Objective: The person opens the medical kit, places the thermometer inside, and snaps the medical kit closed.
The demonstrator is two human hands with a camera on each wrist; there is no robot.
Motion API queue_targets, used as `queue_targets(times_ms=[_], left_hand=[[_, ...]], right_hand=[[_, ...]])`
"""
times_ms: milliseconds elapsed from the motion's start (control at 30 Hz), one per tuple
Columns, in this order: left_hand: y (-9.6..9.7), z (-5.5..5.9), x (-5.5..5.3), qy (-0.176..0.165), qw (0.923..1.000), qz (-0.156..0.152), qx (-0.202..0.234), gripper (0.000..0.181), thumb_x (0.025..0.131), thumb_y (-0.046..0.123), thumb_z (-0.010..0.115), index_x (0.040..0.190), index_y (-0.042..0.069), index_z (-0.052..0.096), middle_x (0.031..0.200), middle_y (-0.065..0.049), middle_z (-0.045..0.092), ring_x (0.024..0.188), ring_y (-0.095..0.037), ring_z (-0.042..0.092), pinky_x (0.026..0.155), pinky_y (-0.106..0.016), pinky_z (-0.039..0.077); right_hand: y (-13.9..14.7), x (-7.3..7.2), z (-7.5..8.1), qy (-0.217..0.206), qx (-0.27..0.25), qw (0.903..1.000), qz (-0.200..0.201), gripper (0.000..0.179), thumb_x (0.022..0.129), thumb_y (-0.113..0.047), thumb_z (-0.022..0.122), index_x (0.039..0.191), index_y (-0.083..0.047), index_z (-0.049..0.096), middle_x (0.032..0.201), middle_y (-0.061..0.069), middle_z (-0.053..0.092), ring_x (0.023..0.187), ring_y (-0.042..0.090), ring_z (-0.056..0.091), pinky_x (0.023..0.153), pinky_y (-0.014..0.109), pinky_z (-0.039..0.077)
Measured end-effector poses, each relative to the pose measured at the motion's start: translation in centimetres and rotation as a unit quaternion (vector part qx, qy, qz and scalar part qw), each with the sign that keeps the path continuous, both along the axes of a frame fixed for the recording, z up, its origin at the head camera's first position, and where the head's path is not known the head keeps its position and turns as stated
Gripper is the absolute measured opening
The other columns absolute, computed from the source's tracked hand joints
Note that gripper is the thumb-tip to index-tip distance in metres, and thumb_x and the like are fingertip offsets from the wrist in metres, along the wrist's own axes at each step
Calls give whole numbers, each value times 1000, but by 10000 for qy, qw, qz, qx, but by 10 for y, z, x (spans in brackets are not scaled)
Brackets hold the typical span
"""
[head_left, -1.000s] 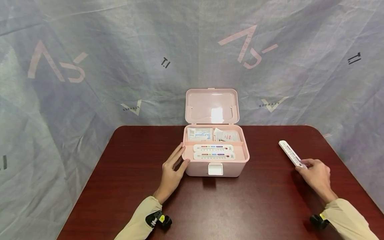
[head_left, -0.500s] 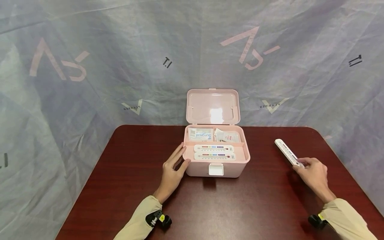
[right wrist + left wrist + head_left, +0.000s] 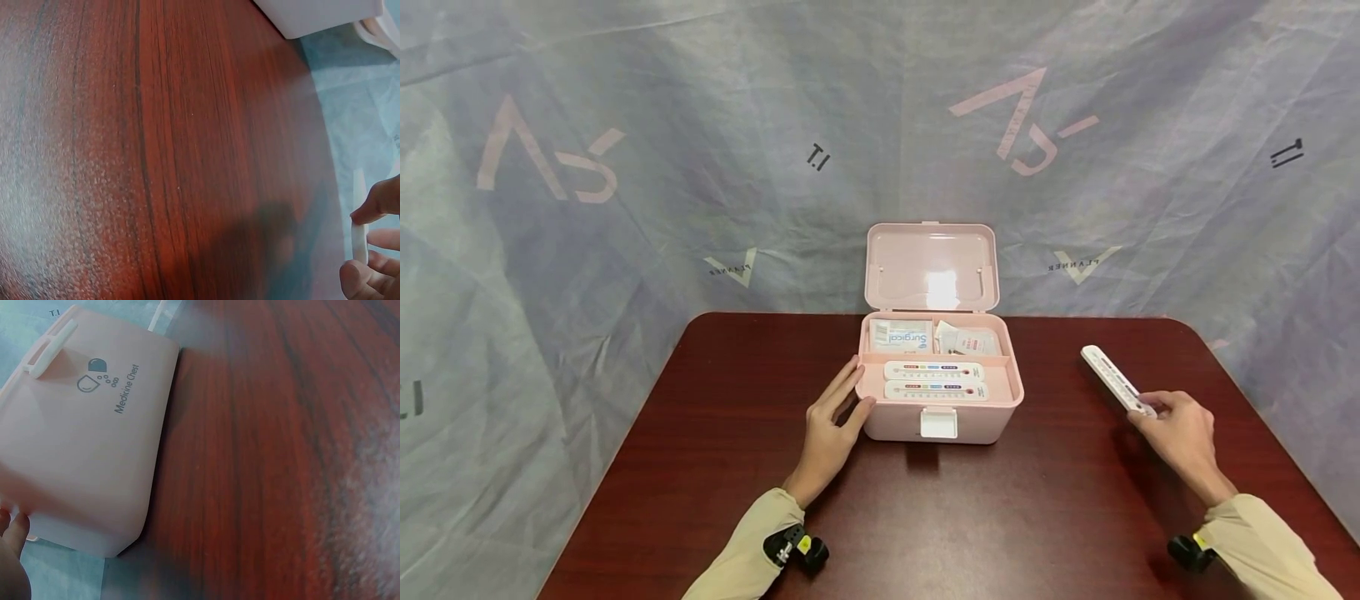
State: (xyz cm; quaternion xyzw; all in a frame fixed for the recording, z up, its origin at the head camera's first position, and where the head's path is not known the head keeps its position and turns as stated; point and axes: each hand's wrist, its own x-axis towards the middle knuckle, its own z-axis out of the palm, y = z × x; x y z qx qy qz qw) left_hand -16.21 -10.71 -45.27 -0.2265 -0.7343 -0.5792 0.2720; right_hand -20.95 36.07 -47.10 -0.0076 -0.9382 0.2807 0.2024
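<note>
A pink medicine chest [image 3: 936, 421] stands on the table with its lid [image 3: 931, 271] raised. My left hand [image 3: 829, 429] rests on the chest's left side, its fingers fairly straight along the rim; the left wrist view shows fingertips [image 3: 19, 528] against the wall. Over the right part of the table, my right hand [image 3: 1180, 429] pinches one end of a white thermometer [image 3: 1116, 379], which points away and to the left. In the right wrist view the thermometer [image 3: 359, 240] appears edge-on between thumb and fingers. Two similar thermometers [image 3: 934, 371] lie side by side in the chest's front compartment.
Behind the chest's divider are a packet marked Surgical [image 3: 901, 336] on the left and small white packets [image 3: 967, 339] on the right. A white latch [image 3: 938, 423] hangs at the chest's front. Grey printed cloth [image 3: 760, 125] rises behind the dark red table [image 3: 1000, 517].
My right hand has moved slightly left and away with the thermometer. The left hand stays at the chest, and the chest's contents look the same.
</note>
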Motion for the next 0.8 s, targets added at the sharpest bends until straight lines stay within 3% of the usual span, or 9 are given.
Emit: queue_targets(times_ms=[200,600,800], left_hand=[[1,4,3,-70,10000,17,8,44,86,-9,63,128,-15,50,138,-30,42,125,-43,43,89,-56,43],[2,6,4,-179,9998,35,-31,44,87,-6,63,128,-14,50,139,-27,42,126,-41,43,92,-47,44],[2,7,4,-183,9998,63,-31,44,86,-8,63,128,-15,50,138,-30,42,125,-43,43,92,-49,44]], right_hand=[[-2,0,1,60,-2,10000,53,28,73,-9,74,95,8,69,90,24,60,78,30,50,65,37,32],[-6,2,3,110,-23,9999,68,29,72,-9,75,95,7,70,91,23,60,76,28,51,62,30,30],[-7,3,5,173,-6,9998,64,29,71,-10,76,95,5,71,89,20,61,70,18,48,61,28,31]])
